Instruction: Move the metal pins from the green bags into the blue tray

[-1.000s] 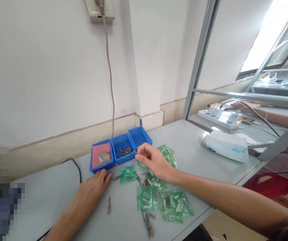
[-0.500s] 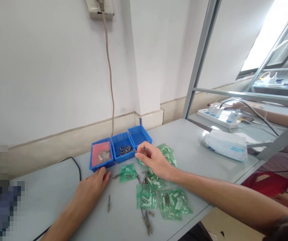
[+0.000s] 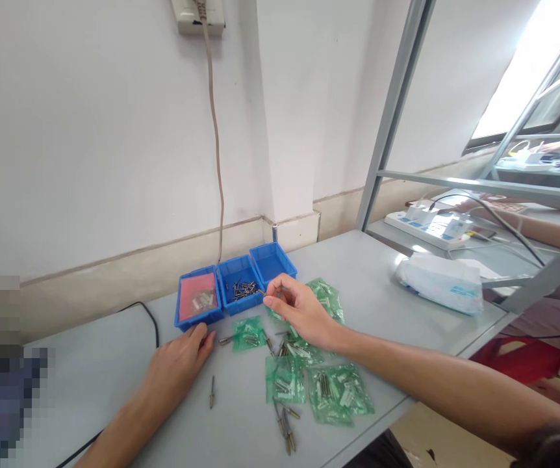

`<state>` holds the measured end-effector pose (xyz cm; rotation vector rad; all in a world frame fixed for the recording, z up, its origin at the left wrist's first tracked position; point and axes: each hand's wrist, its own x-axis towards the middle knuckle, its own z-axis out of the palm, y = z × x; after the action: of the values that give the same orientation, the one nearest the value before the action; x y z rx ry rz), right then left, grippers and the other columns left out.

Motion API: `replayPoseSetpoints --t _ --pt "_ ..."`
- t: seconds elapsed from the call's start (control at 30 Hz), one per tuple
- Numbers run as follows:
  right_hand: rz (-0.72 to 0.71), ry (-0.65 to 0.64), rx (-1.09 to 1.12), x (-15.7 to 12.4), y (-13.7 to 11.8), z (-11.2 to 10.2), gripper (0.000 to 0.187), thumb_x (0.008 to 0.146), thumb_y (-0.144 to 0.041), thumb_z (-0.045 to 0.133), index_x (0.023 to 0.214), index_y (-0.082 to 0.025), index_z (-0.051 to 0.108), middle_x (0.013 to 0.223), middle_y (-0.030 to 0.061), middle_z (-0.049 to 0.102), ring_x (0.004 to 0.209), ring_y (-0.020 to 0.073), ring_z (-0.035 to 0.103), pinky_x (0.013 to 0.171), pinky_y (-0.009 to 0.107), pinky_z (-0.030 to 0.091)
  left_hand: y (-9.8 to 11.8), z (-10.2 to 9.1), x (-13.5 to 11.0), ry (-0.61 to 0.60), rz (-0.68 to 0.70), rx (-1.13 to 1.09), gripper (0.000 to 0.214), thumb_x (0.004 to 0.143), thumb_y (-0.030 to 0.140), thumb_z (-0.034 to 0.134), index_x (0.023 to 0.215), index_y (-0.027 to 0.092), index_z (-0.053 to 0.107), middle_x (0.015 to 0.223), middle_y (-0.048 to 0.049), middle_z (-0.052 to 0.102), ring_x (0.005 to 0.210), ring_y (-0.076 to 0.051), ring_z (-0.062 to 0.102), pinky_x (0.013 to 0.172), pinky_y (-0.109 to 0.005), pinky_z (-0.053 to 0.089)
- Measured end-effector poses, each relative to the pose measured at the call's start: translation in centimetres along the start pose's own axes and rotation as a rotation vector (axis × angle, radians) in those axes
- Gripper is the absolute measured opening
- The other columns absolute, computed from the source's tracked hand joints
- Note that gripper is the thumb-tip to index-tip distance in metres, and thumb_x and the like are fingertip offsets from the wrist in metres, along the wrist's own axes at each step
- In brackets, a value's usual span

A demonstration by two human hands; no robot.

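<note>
My right hand is closed in a pinch just right of the middle blue bin. A small metal screw pokes out from its fingertips. Loose dark screws lie heaped in that bin. My left hand rests on the table, its fingers loosely bent against the front of the left blue bin; I see nothing held in it. Inside the left bin are a pink sheet and a clear bag of small pale parts. Green plastic packets with metal and white pieces lie below my right hand.
Loose pop rivets lie by the front packets, and a single rivet near my left forearm. The right blue bin stands by the wall. A white tissue pack and metal frame are at right; a co-worker's arm shows beyond.
Both hands keep almost the same place, and the right one still pinches the small piece. The view has shifted slightly. Another person's hand now shows at the far right.
</note>
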<state>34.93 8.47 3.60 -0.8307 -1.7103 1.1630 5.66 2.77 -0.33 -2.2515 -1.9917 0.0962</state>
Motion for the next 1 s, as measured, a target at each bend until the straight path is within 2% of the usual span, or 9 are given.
replayPoseSetpoints --t 0.23,0.43,0.8,1.0 --pt "-0.01 -0.051 0.035 0.0 0.0 -0.1 0.025 0.103 -0.047 0.063 0.096 -0.023 0.063 0.078 -0.0033 0.052 0.063 0.0125 0.042 0.057 0.027 0.035 0.2 -0.5 0.0 -0.014 0.01 -0.005 0.035 0.112 0.038 0.034 0.1 0.022 0.062 0.095 -0.0052 0.075 0.085 -0.025 0.074 0.061 -0.03 0.033" --pt "0.035 -0.055 0.078 -0.1 0.0 0.0 0.03 0.104 -0.051 0.06 0.099 -0.021 0.066 0.085 0.0 0.064 0.061 0.0124 0.047 0.054 0.027 0.037 0.4 -0.9 0.0 -0.051 0.004 -0.012 0.035 0.113 0.039 0.033 0.103 0.022 0.062 0.098 -0.0056 0.076 0.087 -0.025 0.075 0.063 -0.03 0.036" --pt "0.058 -0.032 0.1 0.0 -0.1 0.0 0.03 0.101 -0.052 0.064 0.1 -0.023 0.059 0.084 -0.0009 0.061 0.062 0.0122 0.048 0.056 0.026 0.044 0.3 -1.0 -0.1 -0.042 0.031 0.014 0.038 0.113 0.04 0.03 0.104 0.022 0.062 0.098 -0.007 0.075 0.087 -0.026 0.075 0.064 -0.029 0.04" --pt "0.058 -0.034 0.104 -0.1 -0.2 0.1 0.03 0.097 -0.051 0.07 0.096 -0.024 0.057 0.075 -0.0045 0.05 0.06 0.0121 0.046 0.052 0.025 0.039 0.6 -1.3 -0.1 -0.058 0.009 0.003 0.038 0.112 0.041 0.031 0.103 0.022 0.063 0.101 -0.0075 0.076 0.088 -0.026 0.076 0.063 -0.029 0.042"
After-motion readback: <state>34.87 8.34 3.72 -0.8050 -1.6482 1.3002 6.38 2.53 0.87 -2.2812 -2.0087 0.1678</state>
